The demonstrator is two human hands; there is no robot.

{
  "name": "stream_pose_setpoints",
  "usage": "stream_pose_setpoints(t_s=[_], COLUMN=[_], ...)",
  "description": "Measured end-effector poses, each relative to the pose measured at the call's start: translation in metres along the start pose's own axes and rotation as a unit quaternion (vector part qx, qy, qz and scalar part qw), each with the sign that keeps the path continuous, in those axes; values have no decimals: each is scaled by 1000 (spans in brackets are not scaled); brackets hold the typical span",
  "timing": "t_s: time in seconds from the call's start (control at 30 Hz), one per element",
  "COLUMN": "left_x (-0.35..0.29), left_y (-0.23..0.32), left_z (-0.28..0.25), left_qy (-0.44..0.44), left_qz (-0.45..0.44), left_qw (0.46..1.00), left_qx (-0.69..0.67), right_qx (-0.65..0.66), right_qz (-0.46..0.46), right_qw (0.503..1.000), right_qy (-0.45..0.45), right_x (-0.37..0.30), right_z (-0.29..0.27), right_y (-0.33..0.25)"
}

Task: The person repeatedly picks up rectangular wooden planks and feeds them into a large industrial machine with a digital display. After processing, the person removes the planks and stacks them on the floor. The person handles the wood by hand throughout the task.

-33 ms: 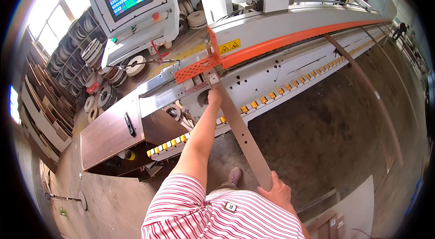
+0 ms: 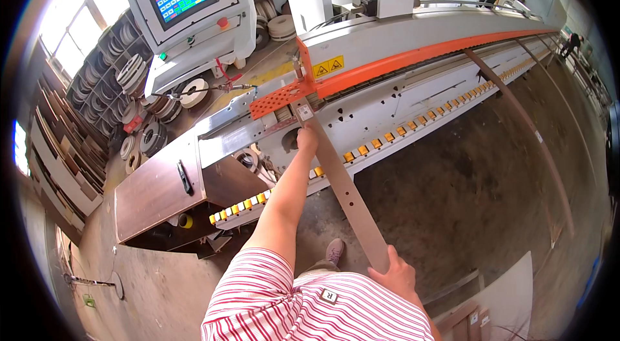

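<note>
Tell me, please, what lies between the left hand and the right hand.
In the head view, a long brown board spans from the left hand to the right hand, with two dark spots between.

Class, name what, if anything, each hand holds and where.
A long brown board: the left hand holds its left edge near the far end, the right hand its near end.

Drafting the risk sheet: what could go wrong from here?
Pinch: the left hand is at the board, close to the perforated orange plate, so it might get caught.
Tilt: the board's near end extends past the yellow rollers, held by the right hand; a slip might drop it.
</note>
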State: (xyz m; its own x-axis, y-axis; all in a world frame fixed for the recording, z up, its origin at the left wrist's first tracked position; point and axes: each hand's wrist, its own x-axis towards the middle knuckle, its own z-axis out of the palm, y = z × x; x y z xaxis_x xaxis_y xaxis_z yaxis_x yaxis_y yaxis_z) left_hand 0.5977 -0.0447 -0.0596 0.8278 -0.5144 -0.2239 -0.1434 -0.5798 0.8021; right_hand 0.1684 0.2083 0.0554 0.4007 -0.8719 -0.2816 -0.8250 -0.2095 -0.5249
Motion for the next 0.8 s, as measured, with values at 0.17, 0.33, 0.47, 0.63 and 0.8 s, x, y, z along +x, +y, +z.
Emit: stream_pose_setpoints(t_s=[0.17, 0.33, 0.47, 0.63, 0.8], left_x=[-10, -11, -16, -15, 28], left_y=[5, 8, 21, 37, 32], left_z=[-2, 2, 12, 51, 105], left_qy=[38, 21, 10, 26, -33], left_qz=[42, 42, 108, 164, 353], left_qw=[998, 998, 990, 977, 830], left_qx=[24, 37, 85, 131, 431], right_qx=[-9, 31, 24, 33, 0], right_qz=[-34, -29, -19, -28, -14], right_qw=[999, 999, 999, 997, 998], right_qy=[22, 19, 23, 63, 69], right_x=[7, 12, 20, 38, 58], right_z=[0, -6, -17, -33, -55], right_y=[5, 7, 16, 39, 68])
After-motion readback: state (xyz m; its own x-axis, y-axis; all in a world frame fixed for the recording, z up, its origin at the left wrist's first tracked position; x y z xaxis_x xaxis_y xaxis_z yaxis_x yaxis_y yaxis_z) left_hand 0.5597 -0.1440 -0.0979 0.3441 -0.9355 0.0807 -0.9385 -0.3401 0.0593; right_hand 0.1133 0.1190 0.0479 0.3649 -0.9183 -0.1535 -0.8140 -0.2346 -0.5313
